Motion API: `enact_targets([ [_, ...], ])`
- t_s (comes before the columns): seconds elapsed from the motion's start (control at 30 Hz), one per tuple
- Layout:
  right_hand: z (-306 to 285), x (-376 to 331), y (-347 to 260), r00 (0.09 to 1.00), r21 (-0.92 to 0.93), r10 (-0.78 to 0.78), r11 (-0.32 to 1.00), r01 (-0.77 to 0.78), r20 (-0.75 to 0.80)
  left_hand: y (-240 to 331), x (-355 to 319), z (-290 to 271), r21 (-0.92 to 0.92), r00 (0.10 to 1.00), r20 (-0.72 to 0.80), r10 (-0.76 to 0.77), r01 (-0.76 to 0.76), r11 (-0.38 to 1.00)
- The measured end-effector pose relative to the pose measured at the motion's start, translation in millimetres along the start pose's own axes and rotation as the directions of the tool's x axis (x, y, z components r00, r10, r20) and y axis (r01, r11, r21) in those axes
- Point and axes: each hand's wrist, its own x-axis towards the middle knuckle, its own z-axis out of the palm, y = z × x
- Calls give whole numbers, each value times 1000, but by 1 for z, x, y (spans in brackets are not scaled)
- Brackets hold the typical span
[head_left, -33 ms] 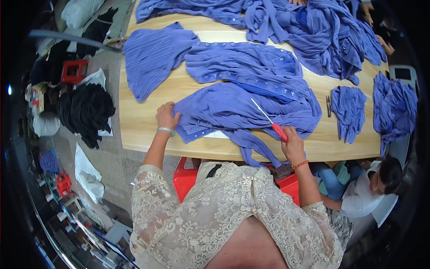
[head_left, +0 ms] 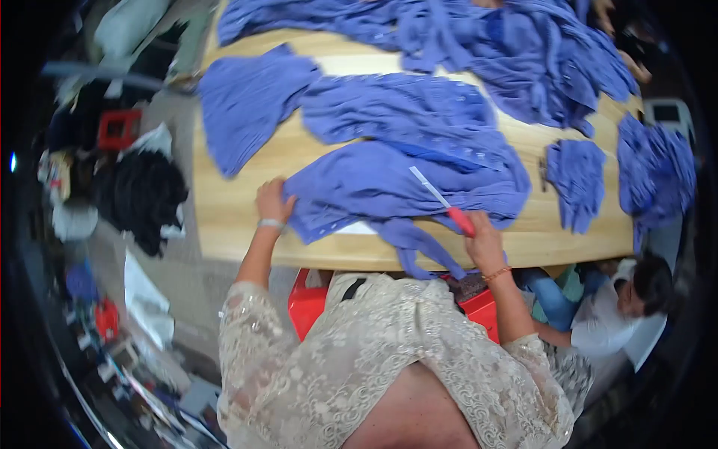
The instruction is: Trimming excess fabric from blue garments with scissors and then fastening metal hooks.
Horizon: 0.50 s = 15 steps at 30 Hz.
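Observation:
A blue-violet ribbed button-front garment lies spread on the wooden table in front of me. At its left edge rests my left hand, thumb apart from the fingers and touching the cloth. My right hand is closed around the red handle of a slim tool. The tool's thin, pale, straight shaft points up and left over the garment; motion blur hides its tip's exact shape. A long strip of the same cloth hangs over the table's near edge. Just beyond lies a buttoned section of matching cloth.
More blue-violet cloth lies at the far left, in a heap at the back right and in a small piece at right. A dark slim tool is beside that piece. Another person sits at the lower right.
The view has shifted slightly and blurred. Both hands, the red-handled tool and the garment keep nearly the same places relative to each other.

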Motion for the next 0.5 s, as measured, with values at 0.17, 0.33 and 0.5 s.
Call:
enact_targets([
  [0.17, 23, 5, -8, 997, 53, -30, 998, 26, 69, -65, -16, 3, -45, 976, 210, -65, 76, 996],
  [0.33, 13, -2, -6, 999, 63, -49, 997, 49, 6, -24, -10, -45, -562, 995, 95, -3, 56, 825],
  [0.5, -10, -8, 16, 987, 74, 10, 997, 2, -160, 82, 20, -133, -523, 980, -97, 173, -198, 829],
])
